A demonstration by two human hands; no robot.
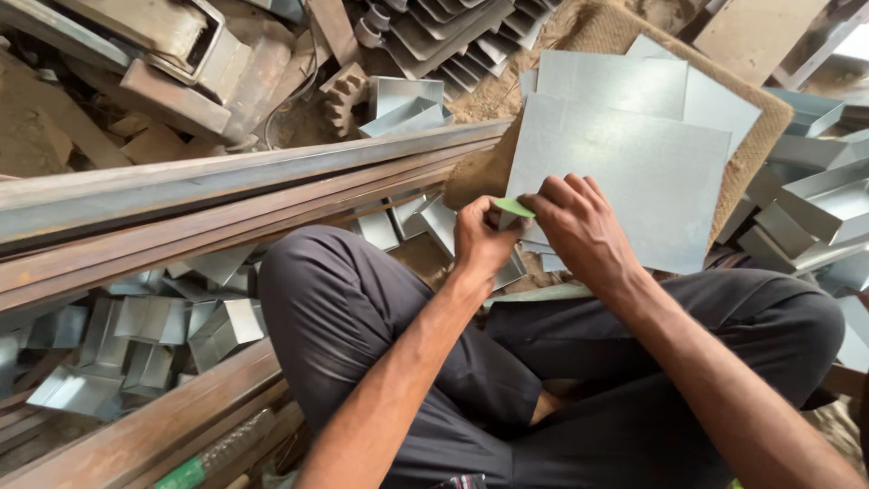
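I sit cross-legged in dark trousers. A grey galvanised metal sheet [625, 172] lies in front of my knees on top of other sheets [625, 77]. My left hand [482, 237] pinches a small green piece [513, 207] against the sheet's near left corner. My right hand [579, 231] grips the sheet's near edge right beside it, fingers curled over the metal. The two hands touch at the green piece.
Long rusty steel bars [208, 195] run across on my left. Several folded sheet-metal pieces [154, 326] lie beneath them, with more at the right [815, 204]. A woven brown sack [769, 136] lies under the sheets. Scrap metal and finned parts [453, 36] fill the far side.
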